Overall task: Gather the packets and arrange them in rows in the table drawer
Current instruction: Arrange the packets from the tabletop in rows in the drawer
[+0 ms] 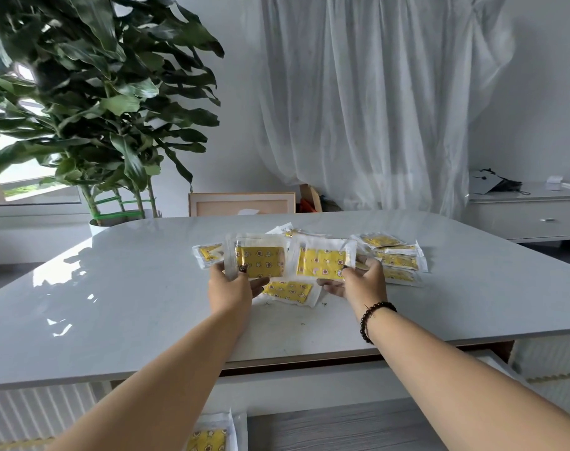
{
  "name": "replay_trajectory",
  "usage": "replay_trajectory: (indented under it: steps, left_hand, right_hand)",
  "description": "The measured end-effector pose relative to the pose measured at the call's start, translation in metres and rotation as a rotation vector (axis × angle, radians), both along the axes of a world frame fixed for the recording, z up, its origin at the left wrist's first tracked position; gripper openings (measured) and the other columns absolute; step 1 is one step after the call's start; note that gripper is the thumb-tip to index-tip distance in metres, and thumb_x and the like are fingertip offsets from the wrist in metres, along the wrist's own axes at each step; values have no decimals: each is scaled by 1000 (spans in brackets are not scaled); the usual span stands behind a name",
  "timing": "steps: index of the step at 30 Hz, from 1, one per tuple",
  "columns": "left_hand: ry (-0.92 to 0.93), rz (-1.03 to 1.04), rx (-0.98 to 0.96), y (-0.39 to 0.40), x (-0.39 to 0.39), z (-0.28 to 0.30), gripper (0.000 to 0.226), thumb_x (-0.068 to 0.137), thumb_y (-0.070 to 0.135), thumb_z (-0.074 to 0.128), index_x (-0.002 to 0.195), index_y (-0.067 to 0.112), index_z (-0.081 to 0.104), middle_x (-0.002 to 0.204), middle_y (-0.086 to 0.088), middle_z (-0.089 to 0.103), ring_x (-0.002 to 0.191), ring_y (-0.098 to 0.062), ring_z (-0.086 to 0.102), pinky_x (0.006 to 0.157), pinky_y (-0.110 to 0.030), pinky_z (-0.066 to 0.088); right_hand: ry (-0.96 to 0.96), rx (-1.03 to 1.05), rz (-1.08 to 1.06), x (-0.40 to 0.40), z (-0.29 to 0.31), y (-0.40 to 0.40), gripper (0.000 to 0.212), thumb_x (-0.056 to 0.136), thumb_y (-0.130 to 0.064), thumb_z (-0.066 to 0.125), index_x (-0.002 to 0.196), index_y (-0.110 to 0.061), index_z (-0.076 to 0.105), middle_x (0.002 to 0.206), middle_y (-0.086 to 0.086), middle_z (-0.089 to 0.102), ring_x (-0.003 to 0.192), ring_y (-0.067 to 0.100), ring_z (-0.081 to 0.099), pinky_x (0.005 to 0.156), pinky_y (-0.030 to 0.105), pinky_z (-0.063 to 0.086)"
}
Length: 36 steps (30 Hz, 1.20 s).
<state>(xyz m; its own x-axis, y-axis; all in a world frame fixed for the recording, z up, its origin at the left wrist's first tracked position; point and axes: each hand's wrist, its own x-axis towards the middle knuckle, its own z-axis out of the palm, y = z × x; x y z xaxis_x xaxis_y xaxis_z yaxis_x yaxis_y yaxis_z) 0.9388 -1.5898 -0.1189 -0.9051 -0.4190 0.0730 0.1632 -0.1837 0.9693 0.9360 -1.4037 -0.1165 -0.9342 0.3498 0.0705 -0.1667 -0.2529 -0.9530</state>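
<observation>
Both hands are up over the white table point(114, 304), each holding a clear packet with a yellow patterned insert. Left hand point(233, 289) grips the left packet point(257, 260) by its bottom edge, right hand point(361, 281) pinches the right packet point(322, 260) at its lower right corner. More packets are scattered behind point(394, 258), one flat between the hands point(288, 291). One packet already sits in the open drawer point(209, 434) below.

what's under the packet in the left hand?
The left hand lifts a packet off the table. Below its near edge another yellow packet lies flat, partly showing. Whatever lies directly behind the raised packet is covered.
</observation>
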Motion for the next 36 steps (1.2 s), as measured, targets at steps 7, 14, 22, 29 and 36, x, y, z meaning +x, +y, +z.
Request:
replay_trajectory:
  steps: [7,14,22,29,36]
  left_hand:
    - [31,-247,-135,3,5,3,33,91,-10,30,108,8,52,99,-13,67,66,-26,73,64,-32,56]
    - [39,-350,-645,9,7,-6,38,71,36,74,106,22,65,96,4,73,92,-15,69,84,-35,55]
    - [133,-253,-611,5,3,-7,32,69,15,77,99,22,67,91,5,73,87,-11,68,80,-31,56]
    - [27,92,-195,-5,-3,-5,15,81,18,74,94,15,67,81,-1,68,79,-20,65,69,-24,46]
    - [-3,239,-126,-6,-4,-2,27,88,20,65,113,12,59,101,-3,62,95,-23,60,84,-30,47]
  right_hand:
    - [-43,194,10,-1,-4,0,42,91,2,49,131,-8,41,116,10,58,83,21,63,58,31,57]
    - [23,686,86,-2,-14,-5,22,87,-8,63,106,-16,57,93,-1,65,90,19,63,74,23,51]
    - [130,747,103,2,-11,-6,31,85,-11,66,113,-21,55,99,-7,58,84,12,59,62,14,45]
    - [35,953,83,-3,-17,-6,58,87,-23,64,139,-23,39,132,-1,50,125,17,44,96,24,39]
    - [-13,1548,242,11,-9,-21,56,86,-62,48,136,-36,47,145,-4,44,135,22,32,109,33,31]
